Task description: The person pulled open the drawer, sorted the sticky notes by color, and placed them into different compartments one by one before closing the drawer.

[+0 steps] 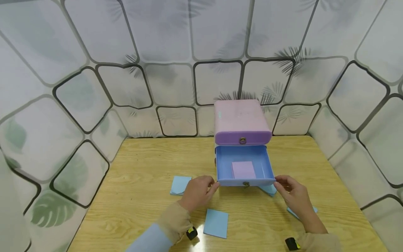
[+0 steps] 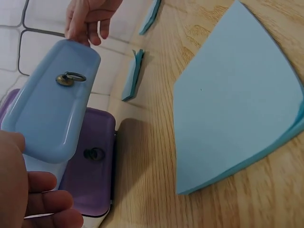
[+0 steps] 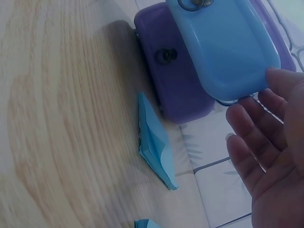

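A blue drawer [image 1: 244, 152] is pulled out of a small cabinet [image 1: 240, 115] with a pink top and purple drawer fronts. Inside it lies a lilac pad of paper [image 1: 244, 170]. My left hand [image 1: 197, 192] pinches the left front corner of this drawer, its thumb against the blue front [image 2: 52, 104] in the left wrist view. At the opposite corner my right hand [image 1: 294, 196] grips with thumb in front and fingers behind the edge. A bronze ring pull [image 2: 71, 78] hangs on the front between the hands, touched by neither.
Light blue sticky-note pads lie on the wooden table [image 1: 141, 168]: one [image 1: 216, 223] before the cabinet, one [image 1: 180, 184] beside my left hand, one [image 1: 268, 189] partly under the drawer, another [image 1: 294, 212] beneath my right wrist. A patterned wall [image 1: 170, 84] stands behind the cabinet.
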A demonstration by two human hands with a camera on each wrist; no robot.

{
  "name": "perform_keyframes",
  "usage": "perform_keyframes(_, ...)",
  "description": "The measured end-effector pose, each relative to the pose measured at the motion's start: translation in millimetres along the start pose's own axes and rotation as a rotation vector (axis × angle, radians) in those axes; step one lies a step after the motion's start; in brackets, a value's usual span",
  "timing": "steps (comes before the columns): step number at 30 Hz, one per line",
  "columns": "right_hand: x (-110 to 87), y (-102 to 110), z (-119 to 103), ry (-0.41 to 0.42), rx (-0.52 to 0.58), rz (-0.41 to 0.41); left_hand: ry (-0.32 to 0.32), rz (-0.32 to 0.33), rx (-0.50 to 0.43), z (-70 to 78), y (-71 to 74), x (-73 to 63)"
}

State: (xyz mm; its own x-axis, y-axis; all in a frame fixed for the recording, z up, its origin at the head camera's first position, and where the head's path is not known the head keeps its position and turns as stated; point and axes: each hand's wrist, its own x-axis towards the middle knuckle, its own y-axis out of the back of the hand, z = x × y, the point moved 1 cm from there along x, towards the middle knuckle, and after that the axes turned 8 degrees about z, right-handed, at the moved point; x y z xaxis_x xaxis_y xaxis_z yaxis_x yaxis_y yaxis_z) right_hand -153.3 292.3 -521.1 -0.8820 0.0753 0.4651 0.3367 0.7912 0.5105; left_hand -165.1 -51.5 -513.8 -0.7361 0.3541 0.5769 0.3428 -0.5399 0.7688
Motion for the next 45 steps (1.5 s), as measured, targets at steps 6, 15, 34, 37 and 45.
perform_keyframes(6, -0.3, -3, 0, -0.006, 0.027, 0.007, -0.034, -0.015, -0.004, 4.0, -2.3, 3.4)
perform_keyframes(15, 1.1, 1, -24, -0.004, 0.038, 0.007, -0.073, 0.003, 0.009, 6.0, -2.3, 4.7)
perform_keyframes(34, 9.4, -2, -11, -0.043, 0.040, 0.047, -0.023, 0.105, -0.058, 14.2, 2.1, 13.8)
perform_keyframes(37, 11.4, -2, -11, -0.038, 0.030, 0.060, -0.010, 0.111, -0.063, 14.4, 1.9, 15.9)
perform_keyframes(45, 22.1, -5, -11, -0.013, 0.006, 0.073, 0.027, 0.114, -0.066, 10.1, 2.8, 23.8)
